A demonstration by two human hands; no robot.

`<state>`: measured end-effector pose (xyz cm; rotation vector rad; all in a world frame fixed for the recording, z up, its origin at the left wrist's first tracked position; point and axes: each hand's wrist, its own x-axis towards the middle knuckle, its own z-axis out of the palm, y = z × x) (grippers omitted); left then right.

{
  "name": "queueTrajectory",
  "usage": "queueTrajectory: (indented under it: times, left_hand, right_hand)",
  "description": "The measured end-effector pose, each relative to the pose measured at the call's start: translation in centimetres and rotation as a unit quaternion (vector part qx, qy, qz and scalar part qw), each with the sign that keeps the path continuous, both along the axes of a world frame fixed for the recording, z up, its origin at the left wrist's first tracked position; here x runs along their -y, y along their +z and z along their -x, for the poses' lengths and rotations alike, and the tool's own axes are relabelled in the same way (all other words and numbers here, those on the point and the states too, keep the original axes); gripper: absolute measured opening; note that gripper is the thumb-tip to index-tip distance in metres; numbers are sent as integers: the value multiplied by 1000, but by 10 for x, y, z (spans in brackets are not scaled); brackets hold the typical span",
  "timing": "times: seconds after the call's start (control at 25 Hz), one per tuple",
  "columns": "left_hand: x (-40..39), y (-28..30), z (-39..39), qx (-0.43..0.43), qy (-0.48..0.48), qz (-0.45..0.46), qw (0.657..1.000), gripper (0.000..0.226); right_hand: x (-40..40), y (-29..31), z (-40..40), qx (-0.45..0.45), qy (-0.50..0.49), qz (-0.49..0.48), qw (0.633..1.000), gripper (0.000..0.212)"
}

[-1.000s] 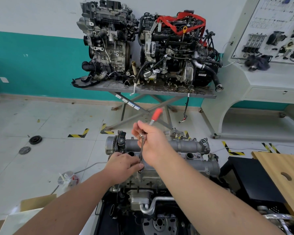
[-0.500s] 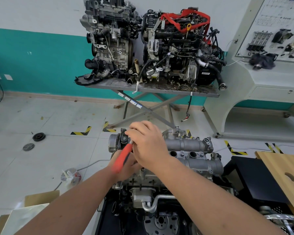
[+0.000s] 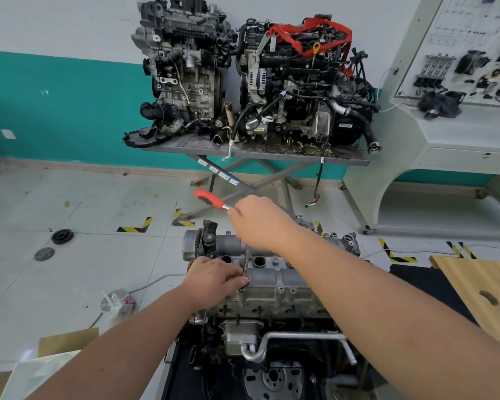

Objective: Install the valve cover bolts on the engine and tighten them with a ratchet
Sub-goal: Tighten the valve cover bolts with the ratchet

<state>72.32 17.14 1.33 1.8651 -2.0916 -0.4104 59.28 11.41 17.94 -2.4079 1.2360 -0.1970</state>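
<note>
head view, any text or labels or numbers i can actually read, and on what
No text can be read in this view.
Stickers on the lift table's crossed leg: too small to read.
Printed diagram on the wall display board: too blurred to read.
Label on the right engine: too small to read.

Red ratchet handle (image 3: 209, 198) — teal wall band (image 3: 61, 111).
</note>
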Motion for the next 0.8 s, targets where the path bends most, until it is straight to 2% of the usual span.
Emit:
queueTrajectory:
  times: [0.04,0.08,0.12,0.16,0.24,0.32,0.36,0.4,0.44,0.48,0.52,0.56,0.6,0.64,0.68,0.72,0.8]
  left_hand:
    - [-1,0,0,0,-1,3,1000,24]
    - [0,-1,0,2,-8,8,1000,23]
    - [0,-3,-1,6,-8,10,1000,23]
    - [0,-3,-1,9,-4,12,1000,24]
    - [0,-5,-1,16,0,9,1000,29]
    - [0,-6,-1,14,1,8,1000,31]
    - [1,-7,-1,13,3,9,1000,32]
    - [1,-7,-1,11,4,11,1000,33]
    - [2,-6,-1,8,6,11,1000,33]
    - [2,-5,-1,4,5,8,1000,33]
    - [2,-6,-1,-2,6,6,1000,31]
    - [2,-7,-1,-11,6,4,1000,29]
    - [1,-8,-1,-28,16,3,999,22]
    - [0,-8,-1,-49,24,4,998,12]
    - [0,-8,-2,-64,28,4,998,9]
    - [0,-7,-2,-68,21,14,997,20]
    - [2,-6,-1,-24,4,31,999,44]
  right_hand:
    - [0,2,3,104,-59,-146,982,25]
    - [-4,3,5,208,-110,-282,930,18]
    - [-10,0,7,301,-145,-386,860,14]
    - [-14,-6,9,388,-165,-449,788,14]
    - [-20,-21,6,535,-208,-495,652,25]
    - [-21,-35,3,646,-240,-490,534,31]
    - [-22,-40,3,671,-236,-473,519,33]
    - [-24,-44,4,676,-218,-439,549,30]
    - [-26,-48,7,655,-186,-375,630,24]
    - [-29,-53,11,587,-128,-265,754,26]
    - [-28,-61,15,489,-60,-105,864,32]
    - [-25,-68,18,418,-2,84,904,34]
    - [-21,-74,19,362,60,234,900,32]
    - [-19,-76,17,322,98,310,889,29]
    - [-19,-74,13,293,120,346,884,26]
    - [-18,-72,10,260,130,364,885,26]
    - [-20,-60,7,147,114,380,906,32]
